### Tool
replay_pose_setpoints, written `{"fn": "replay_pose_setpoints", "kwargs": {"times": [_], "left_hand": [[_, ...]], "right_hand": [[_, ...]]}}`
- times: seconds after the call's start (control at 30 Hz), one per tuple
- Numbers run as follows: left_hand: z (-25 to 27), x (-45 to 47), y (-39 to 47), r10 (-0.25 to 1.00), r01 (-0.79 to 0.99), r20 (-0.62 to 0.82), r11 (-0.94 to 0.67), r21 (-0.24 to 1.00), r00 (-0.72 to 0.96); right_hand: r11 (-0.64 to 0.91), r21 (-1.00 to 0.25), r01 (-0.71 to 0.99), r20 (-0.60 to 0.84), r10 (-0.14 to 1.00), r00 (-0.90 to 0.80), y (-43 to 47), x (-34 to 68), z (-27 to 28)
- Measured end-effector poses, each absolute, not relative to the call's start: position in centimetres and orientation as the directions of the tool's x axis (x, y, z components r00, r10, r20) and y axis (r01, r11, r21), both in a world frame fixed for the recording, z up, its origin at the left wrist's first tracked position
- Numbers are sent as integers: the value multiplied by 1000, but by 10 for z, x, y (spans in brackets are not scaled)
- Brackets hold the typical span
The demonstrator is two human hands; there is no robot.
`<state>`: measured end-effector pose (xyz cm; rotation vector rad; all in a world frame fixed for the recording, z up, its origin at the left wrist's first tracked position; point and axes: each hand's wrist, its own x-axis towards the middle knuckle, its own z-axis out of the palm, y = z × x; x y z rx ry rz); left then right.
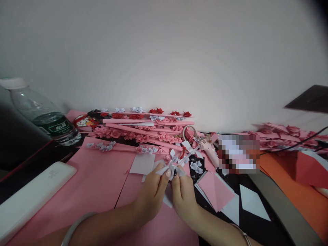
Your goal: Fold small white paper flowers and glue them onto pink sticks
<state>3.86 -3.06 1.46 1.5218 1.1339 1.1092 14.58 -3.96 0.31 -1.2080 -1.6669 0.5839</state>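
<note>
Between my two hands is a folded white piece of paper (171, 168), its pointed corners spreading out to both sides. My left hand (153, 186) pinches it from the left, thumb on top. From the right, my right hand (183, 189) grips the same paper, its dark-nailed thumb beside the left one. The fingers underneath are mostly hidden. Just beyond the hands lie small white paper flowers (196, 167) and a pink one (167, 158). White paper squares (142, 164) lie left of the hands on large pink sheets (102, 174).
Rows of pink, red and white paper flowers (143, 138) line the wall. A pale glue gun (208, 150) and tape roll (189, 132) lie behind. Pink squares (216, 191) are stacked right. A water bottle (43, 112) and white box-like object (36, 198) are left; orange paper (294, 184) is far right.
</note>
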Motion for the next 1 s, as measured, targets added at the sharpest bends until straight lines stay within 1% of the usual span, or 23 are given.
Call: {"fn": "replay_pose_setpoints", "kwargs": {"times": [0.1,0.17,0.33,0.47,0.53,0.6,0.7,0.77,0.87,0.93,1.0], "left_hand": [[12,39,-32,959,183,171,-213,960,224],[11,39,-32,957,188,168,-215,958,238],[11,34,-29,967,142,89,-126,982,239],[9,30,-27,961,54,60,-77,996,269],[8,29,-27,950,20,71,-81,997,304],[8,29,-28,944,12,82,-91,996,318],[9,28,-28,942,50,109,-132,990,316],[10,28,-27,929,93,140,-182,979,344],[12,27,-25,906,117,145,-207,971,398],[12,28,-24,906,78,135,-180,981,402],[11,29,-23,912,-15,123,-127,992,391]], "right_hand": [[352,-831,431,373,927,-39,-42,143,1],[332,-853,402,343,938,-47,-43,143,2],[321,-910,264,313,947,-72,-46,151,8],[258,-957,131,243,963,-116,-47,157,10],[253,-958,135,239,964,-117,-46,159,10],[270,-946,181,249,960,-128,-46,160,10],[319,-912,259,283,944,-168,-43,163,10],[349,-891,291,300,933,-201,-41,165,11],[343,-898,276,284,930,-232,-39,167,12],[308,-918,249,255,941,-223,-38,167,12],[264,-937,230,220,955,-201,-37,166,12]]}}
